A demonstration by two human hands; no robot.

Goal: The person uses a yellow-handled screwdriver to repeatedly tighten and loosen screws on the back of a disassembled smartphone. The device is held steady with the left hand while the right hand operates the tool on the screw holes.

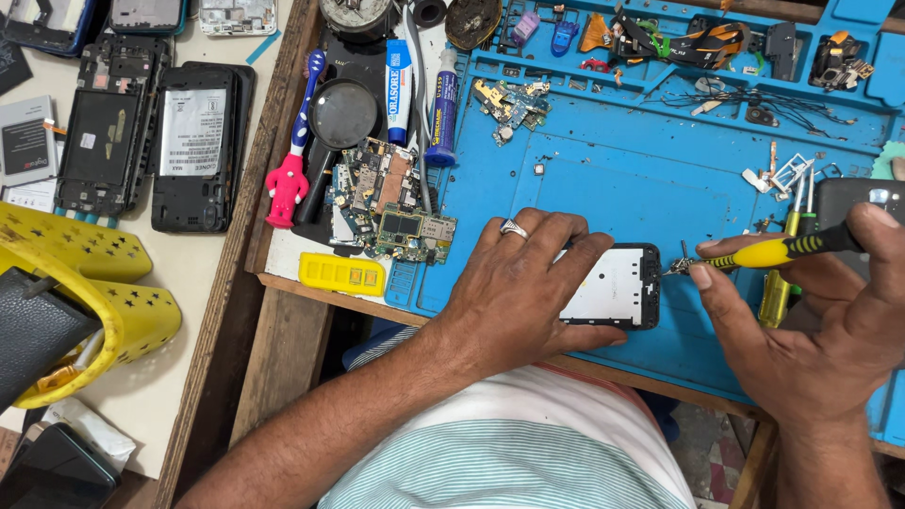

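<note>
A single view comes from a camera worn on the person's head, looking steeply down and forward over their striped shirt (528,452) at the counter. It sits close, arm's reach above the blue work mat (641,179), which fills the upper right. Left of the mat the wooden counter edge (273,113) runs diagonally; both hands enter from below the mat.

My wooden bench (283,330) sits beside a pale side table (189,273); below, what looks like patterned floor (702,452), though I barely see it.
</note>
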